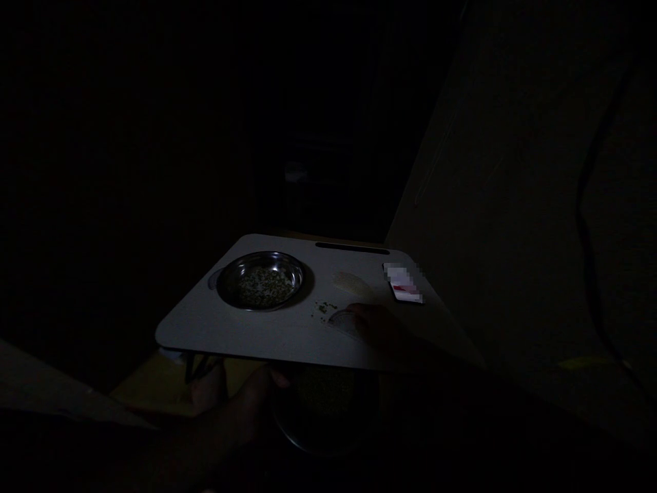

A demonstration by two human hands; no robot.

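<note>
The scene is very dark. My right hand point(378, 324) rests low over the white tabletop, its fingers closed on a see-through half-round protractor point(345, 320). A few small green grains point(324, 308) lie just left of the protractor, and a thin patch of pale grains point(352, 282) lies beyond it. Below the table's near edge, my left hand point(255, 392) grips the rim of a dark metal bowl point(313, 448), thumb at the rim. Greenish contents show dimly in that bowl. On the tabletop's left side stands a shiny steel bowl point(295, 296) with mixed green and white grains point(264, 284).
The small white table point(230, 335) has rounded corners and a dark slot point(352, 248) at its back. A phone point(405, 283) with a lit, blurred screen lies at its right. Another see-through curved piece point(213, 279) shows beside the steel bowl. A dark cable point(582, 219) hangs at right.
</note>
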